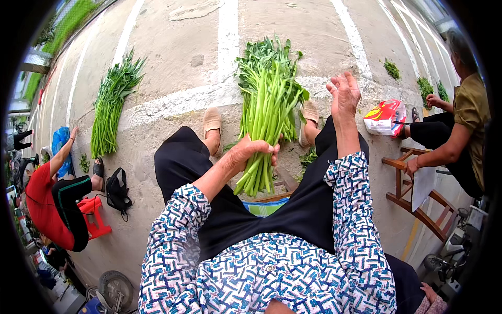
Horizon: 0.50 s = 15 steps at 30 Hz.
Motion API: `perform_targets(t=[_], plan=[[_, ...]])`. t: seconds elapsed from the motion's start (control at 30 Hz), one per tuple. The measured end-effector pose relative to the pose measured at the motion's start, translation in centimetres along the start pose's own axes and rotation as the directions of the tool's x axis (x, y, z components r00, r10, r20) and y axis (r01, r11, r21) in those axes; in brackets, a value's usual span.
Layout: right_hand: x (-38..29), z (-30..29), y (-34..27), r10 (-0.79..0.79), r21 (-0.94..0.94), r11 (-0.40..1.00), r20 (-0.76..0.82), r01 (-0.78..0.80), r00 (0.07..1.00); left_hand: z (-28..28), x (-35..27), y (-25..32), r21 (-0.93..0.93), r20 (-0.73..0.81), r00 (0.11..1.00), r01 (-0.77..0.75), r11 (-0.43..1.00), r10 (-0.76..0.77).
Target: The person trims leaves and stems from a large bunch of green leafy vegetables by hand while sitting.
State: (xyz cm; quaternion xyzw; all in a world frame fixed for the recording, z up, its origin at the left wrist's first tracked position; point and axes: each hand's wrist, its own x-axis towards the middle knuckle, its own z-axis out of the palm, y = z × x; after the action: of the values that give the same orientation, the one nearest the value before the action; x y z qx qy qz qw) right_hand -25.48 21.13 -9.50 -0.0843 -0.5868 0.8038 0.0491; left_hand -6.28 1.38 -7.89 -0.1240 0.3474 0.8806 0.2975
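Observation:
My left hand [257, 152] is closed around the lower stems of a bundle of leafy green vegetable stalks [264, 114], held between my knees with the leaves pointing away from me. Beneath and beyond it, a pile of the same greens [262, 59] lies on the concrete between my feet. To the right of the bundle my right hand [345, 94] is raised, palm up with its fingers partly curled, and touches no stalks. Whether something small sits between those fingertips cannot be told.
Another bundle of greens [113, 106] lies at left. A person in red [47, 204] sits on a red stool [94, 219] near a black bag [118, 192]. At right are a red-and-white bag [386, 117], a wooden chair [439, 216] and a seated person [466, 129]. Loose leaves [308, 157] lie by my foot.

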Motion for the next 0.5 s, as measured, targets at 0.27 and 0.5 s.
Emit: perform_targets(t=[0.27, 0.5], plan=[[-8.1, 4.6, 1.0, 0.155, -0.054, 0.987, 0.502, -0.148, 0.851, -3.0, 1.6, 1.6, -0.201, -0.248, 0.931, -0.321, 0.926, 0.269], [-12.3, 6.1, -1.2, 0.195, -0.244, 0.969, 0.657, -0.040, 0.728, -3.1, 2.4, 1.5, -0.048, -0.312, 0.889, -0.367, 0.929, 0.335]])
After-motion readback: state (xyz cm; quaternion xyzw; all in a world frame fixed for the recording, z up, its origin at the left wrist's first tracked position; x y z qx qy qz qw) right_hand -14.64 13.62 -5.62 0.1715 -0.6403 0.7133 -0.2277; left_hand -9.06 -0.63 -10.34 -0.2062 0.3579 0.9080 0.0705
